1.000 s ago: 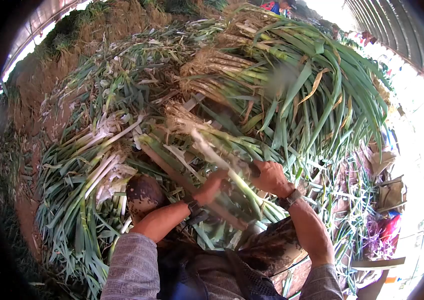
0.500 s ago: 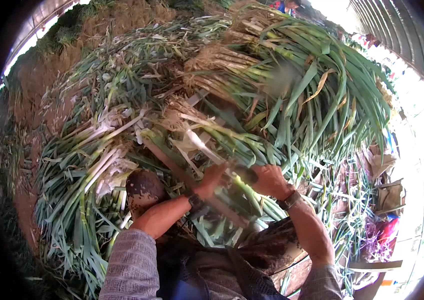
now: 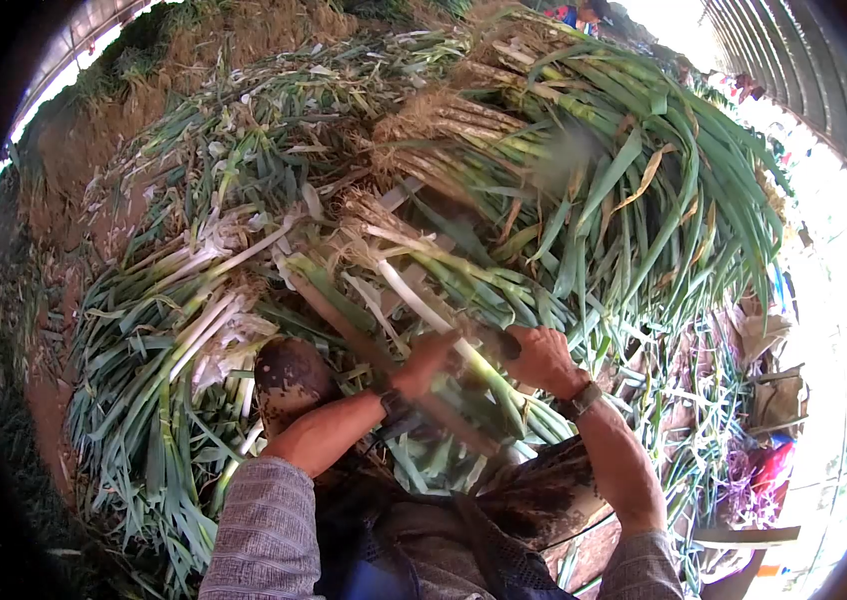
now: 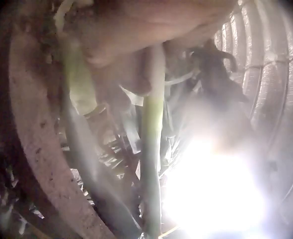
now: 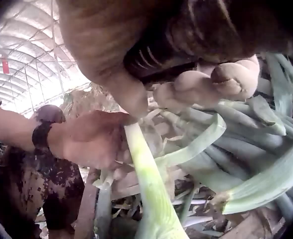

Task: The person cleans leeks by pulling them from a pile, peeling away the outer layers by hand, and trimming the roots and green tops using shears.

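Under arched roofing point(image 3: 794, 75), our left hand point(image 3: 426, 366) grips one leek point(image 3: 406, 291), our right hand point(image 3: 546, 362) a dark object point(image 3: 509, 346); white leeks point(image 3: 206, 332) look peeled, brown-rooted leeks point(image 3: 479, 122) unpeeled.

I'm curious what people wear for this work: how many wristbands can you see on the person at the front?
2: one dark band around the left wrist, and a second band around the right wrist. The sleeves could hide more.
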